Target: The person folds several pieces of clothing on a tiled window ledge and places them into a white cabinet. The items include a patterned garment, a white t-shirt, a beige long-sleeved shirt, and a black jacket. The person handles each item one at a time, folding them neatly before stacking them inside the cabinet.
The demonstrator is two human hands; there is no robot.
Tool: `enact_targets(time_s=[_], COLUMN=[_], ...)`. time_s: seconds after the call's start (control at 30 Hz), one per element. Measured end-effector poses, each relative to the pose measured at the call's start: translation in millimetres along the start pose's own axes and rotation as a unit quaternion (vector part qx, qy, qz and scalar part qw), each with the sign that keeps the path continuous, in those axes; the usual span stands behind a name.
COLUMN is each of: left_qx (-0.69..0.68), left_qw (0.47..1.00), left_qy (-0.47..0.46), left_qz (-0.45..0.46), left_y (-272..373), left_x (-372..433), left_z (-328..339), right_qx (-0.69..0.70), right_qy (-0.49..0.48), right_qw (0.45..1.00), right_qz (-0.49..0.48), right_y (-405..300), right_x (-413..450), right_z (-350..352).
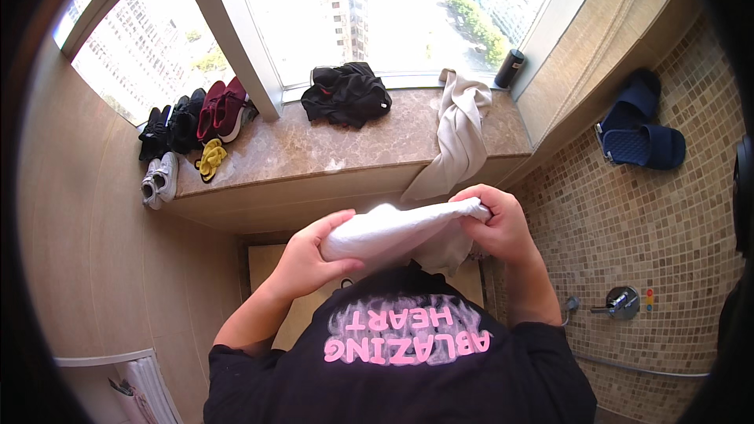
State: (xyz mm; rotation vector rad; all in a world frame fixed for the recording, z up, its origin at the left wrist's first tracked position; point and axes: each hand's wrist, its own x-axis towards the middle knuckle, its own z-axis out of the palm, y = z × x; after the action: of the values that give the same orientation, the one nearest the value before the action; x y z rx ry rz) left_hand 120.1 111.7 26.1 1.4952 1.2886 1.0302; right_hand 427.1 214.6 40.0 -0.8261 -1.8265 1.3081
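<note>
A white cloth (pixel 394 232) is stretched between my two hands in front of my chest, its lower part hanging loose. My left hand (pixel 312 253) grips its left end, thumb below and fingers behind the fabric. Bunched in my right hand (pixel 498 221) is the cloth's right corner. Just beyond the cloth, a twisted beige cloth (pixel 456 129) lies over the stone window ledge (pixel 294 153) and hangs down its front. A crumpled black garment (pixel 346 94) rests on the ledge near the window.
Several shoes, among them maroon sneakers (pixel 222 109) and white shoes (pixel 160 179), stand at the ledge's left end beside a yellow cloth (pixel 210 159). A black cylinder (pixel 509 69) stands at the right corner. Blue slippers (pixel 642 144) and a shower valve (pixel 621 303) are on the mosaic wall.
</note>
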Motion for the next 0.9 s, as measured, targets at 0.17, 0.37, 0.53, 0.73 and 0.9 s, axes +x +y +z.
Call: enact_targets(time_s=[0.17, 0.37, 0.53, 0.73, 0.9], left_qx=[0.236, -0.391, -0.080, -0.363, -0.384], left_qw=[0.961, 0.900, 0.993, 0.929, 0.909], left_qy=[0.125, -0.127, -0.087, 0.003, 0.039], left_qz=[0.076, 0.142, -0.028, -0.071, -0.156], left_y=[3.1, -11.9, -15.3, -15.2, -30.1], left_x=[19.8, 57.5, 53.5, 46.3, 50.1], left_z=[-12.0, -25.2, -18.8, 6.4, 0.6], right_qx=[-0.049, 0.064, 0.167, 0.481, 0.497], right_qy=[-0.008, 0.066, 0.069, -0.065, -0.214], right_qw=[0.998, 0.993, 0.984, 0.874, 0.841], right_qz=[-0.031, -0.076, -0.003, 0.030, -0.010], right_y=[-8.6, -18.1, -18.6, 14.2, 81.8], right_x=[2.9, 8.1, 18.8, 26.2, 14.0], right_z=[-6.6, -5.6, -14.9, -30.4, 8.2])
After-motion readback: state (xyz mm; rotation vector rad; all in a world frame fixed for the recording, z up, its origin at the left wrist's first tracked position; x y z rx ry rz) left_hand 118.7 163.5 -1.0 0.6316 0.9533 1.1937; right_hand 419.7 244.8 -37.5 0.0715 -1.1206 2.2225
